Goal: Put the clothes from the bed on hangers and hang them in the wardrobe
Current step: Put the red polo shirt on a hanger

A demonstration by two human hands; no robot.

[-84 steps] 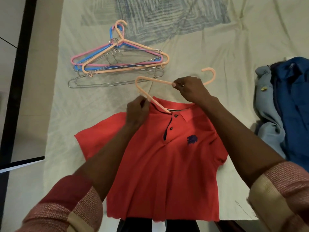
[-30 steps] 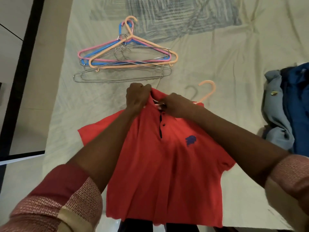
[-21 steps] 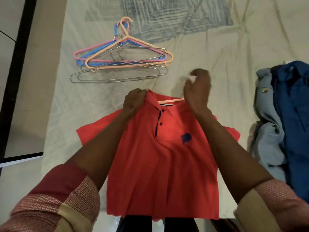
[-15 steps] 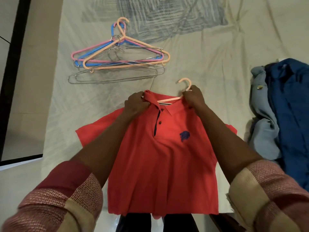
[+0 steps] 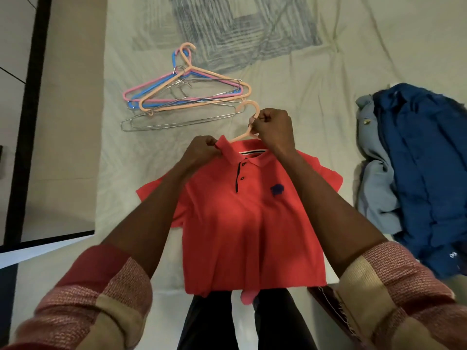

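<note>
Both hands hold: right hand (image 5: 273, 128) grips peach hanger (image 5: 249, 119) neck at 12 o'clock of the red polo shirt (image 5: 249, 218); left hand (image 5: 202, 151) pinches collar at 10.

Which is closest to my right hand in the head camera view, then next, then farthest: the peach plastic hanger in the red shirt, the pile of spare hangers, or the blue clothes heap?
1. Peach plastic hanger: gripped at its neck by the right hand.
2. Pile of spare hangers: up and left on the bed sheet.
3. Blue clothes heap: far right.
</note>
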